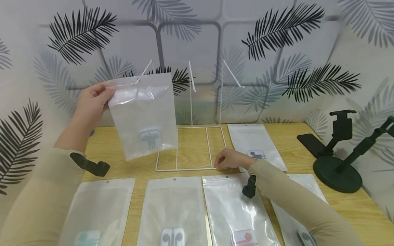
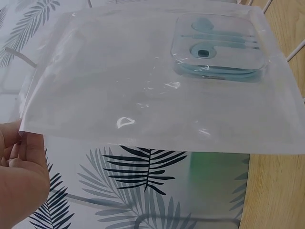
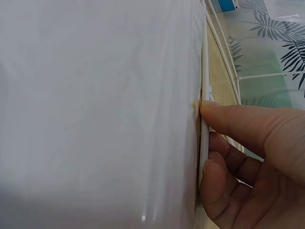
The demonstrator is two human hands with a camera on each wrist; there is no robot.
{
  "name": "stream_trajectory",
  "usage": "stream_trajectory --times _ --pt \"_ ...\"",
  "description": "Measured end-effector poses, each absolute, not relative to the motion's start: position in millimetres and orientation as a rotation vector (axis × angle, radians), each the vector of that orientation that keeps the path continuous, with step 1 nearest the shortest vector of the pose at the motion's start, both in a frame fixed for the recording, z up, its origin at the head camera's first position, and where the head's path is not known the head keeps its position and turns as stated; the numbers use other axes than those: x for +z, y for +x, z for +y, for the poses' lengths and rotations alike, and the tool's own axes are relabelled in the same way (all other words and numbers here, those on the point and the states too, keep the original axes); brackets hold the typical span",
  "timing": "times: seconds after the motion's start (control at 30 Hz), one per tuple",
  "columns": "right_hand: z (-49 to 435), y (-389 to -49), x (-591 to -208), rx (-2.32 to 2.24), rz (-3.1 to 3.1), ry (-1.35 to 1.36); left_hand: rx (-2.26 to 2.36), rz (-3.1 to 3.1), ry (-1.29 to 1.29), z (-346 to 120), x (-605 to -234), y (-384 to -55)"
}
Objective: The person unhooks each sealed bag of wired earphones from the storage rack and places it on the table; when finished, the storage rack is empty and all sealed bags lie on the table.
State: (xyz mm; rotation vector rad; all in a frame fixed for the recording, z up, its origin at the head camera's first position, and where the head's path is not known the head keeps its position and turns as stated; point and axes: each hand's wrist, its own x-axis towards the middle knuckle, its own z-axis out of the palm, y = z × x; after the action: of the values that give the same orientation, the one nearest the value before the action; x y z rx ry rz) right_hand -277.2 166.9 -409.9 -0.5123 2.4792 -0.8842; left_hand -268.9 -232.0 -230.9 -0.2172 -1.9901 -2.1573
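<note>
My left hand [image 1: 93,102] pinches the top left corner of a white plastic bag [image 1: 144,112]. Inside the bag is a clear case of light blue earphones [image 2: 217,47]. The bag's top edge is at the left hook [image 1: 144,71] of a white wire display rack [image 1: 191,169], with the hook's tip showing in front of the bag. Low down, my right hand [image 1: 231,159] grips the front bar of the rack's base [image 3: 204,138] between thumb and fingers. The middle hook [image 1: 192,77] and right hook [image 1: 233,74] carry nothing.
Several bagged earphones lie along the front, including a left bag [image 1: 104,198], a middle bag [image 1: 172,201] and a glossy bag [image 1: 234,205]. Another bag [image 1: 249,136] lies right of the rack. A black stand [image 1: 337,174] and a phone-like slab [image 1: 311,144] occupy the right side.
</note>
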Motion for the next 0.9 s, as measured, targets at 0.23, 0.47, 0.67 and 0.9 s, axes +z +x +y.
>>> stream_trajectory --times 0.23,0.47,0.67,0.9 --pt "167.4 -277.0 -411.1 -0.899 2.474 -0.513 -2.167 -1.989 -0.228 -234.1 -230.3 -258.5" --pt "167.0 -276.3 -410.8 -0.888 2.476 -0.515 -2.206 -1.945 -0.295 -236.7 -230.9 -249.0" --pt "166.3 -275.4 -410.1 -0.876 2.481 -0.515 -2.218 -1.917 -0.319 -239.7 -230.3 -241.6" --pt "166.4 -276.5 -410.4 -0.886 2.48 -0.509 -2.232 -1.885 -0.331 -241.3 -229.3 -236.2"
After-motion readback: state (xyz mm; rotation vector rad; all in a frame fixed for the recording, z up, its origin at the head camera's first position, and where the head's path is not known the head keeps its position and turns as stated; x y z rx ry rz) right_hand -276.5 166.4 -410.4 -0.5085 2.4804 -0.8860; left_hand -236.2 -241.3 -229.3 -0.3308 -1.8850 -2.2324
